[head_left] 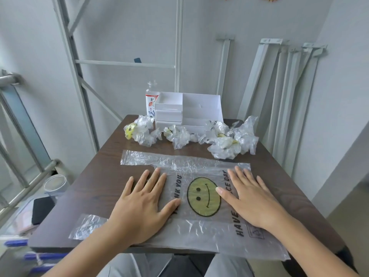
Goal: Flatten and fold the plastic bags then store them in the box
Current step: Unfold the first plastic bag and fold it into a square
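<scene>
A clear plastic bag (201,224) with a yellow smiley face and black lettering lies spread flat on the dark wooden table (103,176). Its two handles stretch to the left. My left hand (142,206) presses flat on the bag's left part, fingers spread. Flat on the bag's right part lies my right hand (250,198), fingers apart too. Several crumpled clear bags (229,140) sit in a row across the far side of the table. Behind them stands the white box (187,110) with open compartments and small drawers.
A bottle (151,100) with a red and white label stands left of the white box. Grey metal frames lean on the wall at the back right. To the left, below the table, are a clear jar (55,185), a dark flat object and a metal railing.
</scene>
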{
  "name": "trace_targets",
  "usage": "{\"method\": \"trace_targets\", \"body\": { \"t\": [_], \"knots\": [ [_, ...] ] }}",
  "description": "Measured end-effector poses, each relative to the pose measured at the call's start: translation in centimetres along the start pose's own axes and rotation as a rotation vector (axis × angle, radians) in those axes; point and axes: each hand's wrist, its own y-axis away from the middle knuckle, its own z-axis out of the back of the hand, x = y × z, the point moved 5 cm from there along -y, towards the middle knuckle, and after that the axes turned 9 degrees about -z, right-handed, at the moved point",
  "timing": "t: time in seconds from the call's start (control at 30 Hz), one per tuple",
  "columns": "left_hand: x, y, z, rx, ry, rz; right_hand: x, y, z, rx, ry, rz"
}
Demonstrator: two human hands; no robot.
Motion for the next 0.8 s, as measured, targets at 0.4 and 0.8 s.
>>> {"method": "trace_targets", "body": {
  "t": [0.4,0.8],
  "knots": [
    [-5.6,-5.6,2.5,0.024,-0.082,-0.197,6.8,-0.6,1.7,-0.083,-0.027,0.207],
    [2.7,-5.8,0.5,0.079,0.062,0.05,1.3,-1.9,-0.1,-0.068,0.002,0.061]
  ]
}}
